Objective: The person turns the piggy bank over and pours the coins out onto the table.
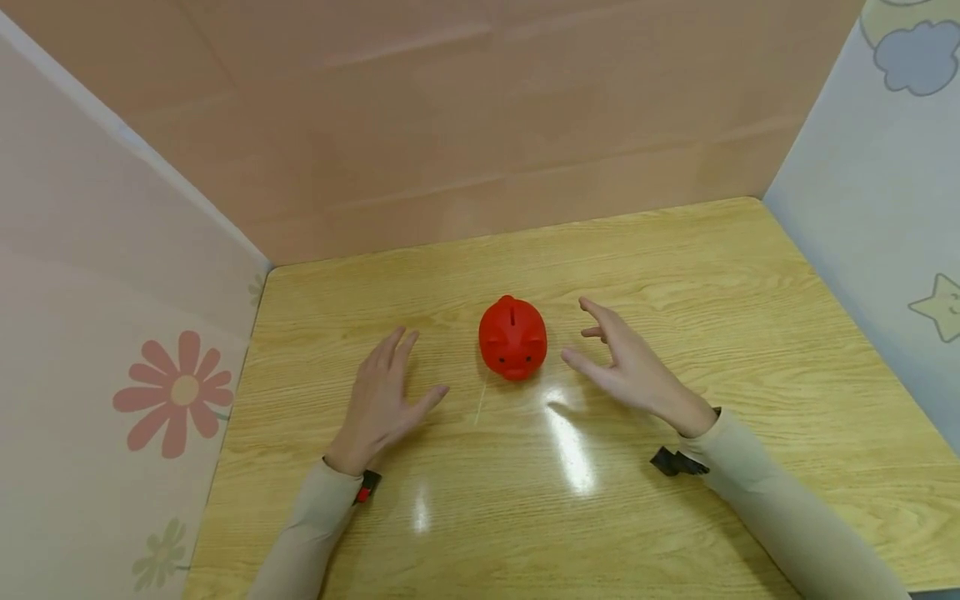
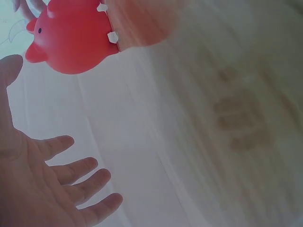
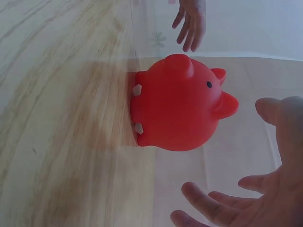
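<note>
A red piggy bank [image 1: 513,337] stands upright on the wooden table, its coin slot on top and its snout toward the person. To its left is the left hand [image 1: 382,398], fingers spread and thumb pointing at the pig, with a gap between them. The right hand [image 1: 626,358] hovers on the other side, fingers apart and touching nothing. In the left wrist view the piggy bank [image 2: 71,35] appears beyond the spread left fingers. The right wrist view shows the piggy bank's [image 3: 175,104] side, dark eye and white-tipped feet, with the right hand [image 3: 265,189] near it.
The light wooden table [image 1: 480,533] reflects the lamps. A pinkish-brown panel [image 1: 480,125] rises behind it. Pale walls flank both sides, with a flower print [image 1: 183,392] on the left and a cloud print [image 1: 918,58] on the right. Dark straps [image 1: 678,462] sit at the wrists.
</note>
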Available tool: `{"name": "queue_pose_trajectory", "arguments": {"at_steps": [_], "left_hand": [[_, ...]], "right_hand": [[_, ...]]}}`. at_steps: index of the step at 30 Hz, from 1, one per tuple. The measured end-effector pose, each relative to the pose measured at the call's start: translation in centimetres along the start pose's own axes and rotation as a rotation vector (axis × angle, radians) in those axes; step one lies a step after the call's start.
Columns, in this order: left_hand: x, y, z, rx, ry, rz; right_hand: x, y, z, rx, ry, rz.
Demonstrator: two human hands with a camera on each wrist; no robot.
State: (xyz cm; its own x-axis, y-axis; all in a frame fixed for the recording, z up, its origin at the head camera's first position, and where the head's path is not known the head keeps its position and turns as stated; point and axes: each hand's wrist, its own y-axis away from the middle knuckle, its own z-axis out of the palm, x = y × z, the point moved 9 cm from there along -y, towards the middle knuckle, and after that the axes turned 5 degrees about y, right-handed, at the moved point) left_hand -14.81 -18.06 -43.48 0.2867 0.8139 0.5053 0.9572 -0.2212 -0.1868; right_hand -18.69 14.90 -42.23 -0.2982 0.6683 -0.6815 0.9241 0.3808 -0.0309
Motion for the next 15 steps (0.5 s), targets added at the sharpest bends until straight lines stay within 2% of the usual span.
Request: {"name": "queue_pose_trajectory", "arguments": {"at_steps": [15], "left_hand": [[2.3,-1.1,1.1,-0.043,0.094,0.002]], "right_hand": [[-0.4,-0.6,2.0,-0.060,-0.045,-0.002]]}}
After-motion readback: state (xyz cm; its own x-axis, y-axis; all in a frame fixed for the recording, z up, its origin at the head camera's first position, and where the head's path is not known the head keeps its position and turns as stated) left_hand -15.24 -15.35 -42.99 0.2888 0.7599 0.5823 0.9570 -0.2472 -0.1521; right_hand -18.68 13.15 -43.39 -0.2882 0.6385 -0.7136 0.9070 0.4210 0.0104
